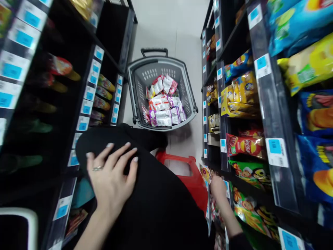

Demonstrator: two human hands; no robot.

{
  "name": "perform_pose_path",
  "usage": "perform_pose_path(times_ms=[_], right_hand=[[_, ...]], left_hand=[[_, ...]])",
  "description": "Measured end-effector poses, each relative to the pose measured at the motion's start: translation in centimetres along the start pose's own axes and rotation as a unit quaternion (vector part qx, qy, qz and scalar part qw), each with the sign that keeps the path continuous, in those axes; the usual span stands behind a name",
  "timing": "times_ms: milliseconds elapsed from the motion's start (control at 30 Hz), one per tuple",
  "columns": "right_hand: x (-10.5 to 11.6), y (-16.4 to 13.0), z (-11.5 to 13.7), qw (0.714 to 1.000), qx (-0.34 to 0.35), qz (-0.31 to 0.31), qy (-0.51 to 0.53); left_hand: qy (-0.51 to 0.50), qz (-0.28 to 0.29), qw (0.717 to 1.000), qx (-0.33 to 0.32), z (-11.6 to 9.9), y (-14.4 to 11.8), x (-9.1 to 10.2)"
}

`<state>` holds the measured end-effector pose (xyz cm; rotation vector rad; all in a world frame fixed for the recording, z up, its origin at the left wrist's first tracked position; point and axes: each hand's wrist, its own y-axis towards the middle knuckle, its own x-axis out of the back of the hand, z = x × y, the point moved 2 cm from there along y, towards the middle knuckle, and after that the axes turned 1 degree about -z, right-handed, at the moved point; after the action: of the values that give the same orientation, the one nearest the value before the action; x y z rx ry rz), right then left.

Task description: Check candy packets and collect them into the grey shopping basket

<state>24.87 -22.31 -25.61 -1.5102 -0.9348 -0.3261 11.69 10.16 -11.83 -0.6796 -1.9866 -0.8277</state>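
My left hand [113, 173] lies flat on my black-trousered knee [151, 187], fingers spread, a ring on one finger. Low at the right-hand shelf, my right hand [219, 187] is closed on a small colourful snack packet [205, 173]; its fingertips are mostly hidden. Other packets [215, 210] sit on the low shelf beside that wrist. On the floor ahead stands a grey shopping basket [191, 86] holding several snack bags [160, 102], most with silvery white and red or purple wrapping.
A red plastic stool [192, 180] stands on the floor between my leg and the right shelf. Price-tagged shelves of bagged snacks line both sides, with red chip bags [246, 145] and yellow packs [239, 93] on the right. The basket's black handle [154, 50] is at its far side.
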Motion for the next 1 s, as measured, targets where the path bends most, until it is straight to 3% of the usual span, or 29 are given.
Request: perform_pose_path(times_ms=[67, 100, 133, 200, 267, 333, 367, 433, 500, 567, 633, 700, 767, 833, 867, 933, 1000], right_hand=[[2.4, -3.6, 0.8, 0.996, 0.053, -0.075, 0.016], [3.5, -5.3, 1.2, 0.989, 0.084, -0.115, 0.025], [4.5, -6.8, 1.7, 0.982, 0.112, -0.15, 0.032], [6.3, -9.3, 2.7, 0.946, 0.191, -0.252, 0.064], [8.2, -11.1, 3.5, 0.853, 0.31, -0.401, 0.124], [10.1, -12.3, 4.1, 0.721, 0.431, -0.511, 0.18], [11.0, -12.7, 4.3, 0.67, 0.477, -0.533, 0.2], [12.8, -13.1, 4.8, 0.623, 0.528, -0.525, 0.239], [14.3, -13.4, 5.2, 0.596, 0.556, -0.496, 0.301], [15.5, -13.4, 5.6, 0.586, 0.557, -0.43, 0.401], [16.0, -13.2, 6.3, 0.581, 0.519, -0.32, 0.539], [15.5, -12.8, 7.2, 0.551, 0.431, -0.202, 0.686], [14.1, -12.8, 8.6, 0.499, 0.357, -0.087, 0.785], [12.3, -13.2, 10.3, 0.458, 0.349, 0.013, 0.817], [11.5, -13.4, 11.0, 0.452, 0.363, 0.04, 0.814], [10.5, -13.6, 11.8, 0.486, 0.387, 0.029, 0.783], [10.5, -13.2, 11.4, 0.545, 0.386, -0.015, 0.744]], left_hand=[[-0.136, 0.016, 0.99, 0.019, -1.1, -0.4, 0.3], [-0.228, 0.035, 0.971, 0.054, -1.7, -0.7, 0.4], [-0.324, 0.064, 0.938, 0.109, -2.4, -1.1, 0.3], [-0.525, 0.13, 0.807, 0.238, -3.5, -2.1, -0.1], [-0.652, 0.188, 0.673, 0.294, -4.3, -3.0, -0.1], [-0.748, 0.245, 0.547, 0.285, -4.4, -3.5, 0.5], [-0.782, 0.262, 0.497, 0.27, -4.2, -3.7, 1.0], [-0.826, 0.272, 0.431, 0.241, -3.8, -4.1, 2.2], [-0.834, 0.259, 0.423, 0.243, -3.6, -4.4, 2.9], [-0.814, 0.244, 0.452, 0.271, -3.8, -4.8, 2.8], [-0.793, 0.218, 0.484, 0.299, -4.5, -5.2, 2.4], [-0.789, 0.183, 0.498, 0.31, -5.5, -5.6, 1.8], [-0.79, 0.141, 0.509, 0.311, -6.5, -5.9, 1.4], [-0.786, 0.104, 0.525, 0.307, -7.3, -6.2, 1.2], [-0.784, 0.088, 0.535, 0.302, -7.6, -6.3, 1.1], [-0.776, 0.068, 0.557, 0.286, -7.6, -6.4, 1.0], [-0.766, 0.082, 0.58, 0.265, -7.2, -6.3, 1.0]])
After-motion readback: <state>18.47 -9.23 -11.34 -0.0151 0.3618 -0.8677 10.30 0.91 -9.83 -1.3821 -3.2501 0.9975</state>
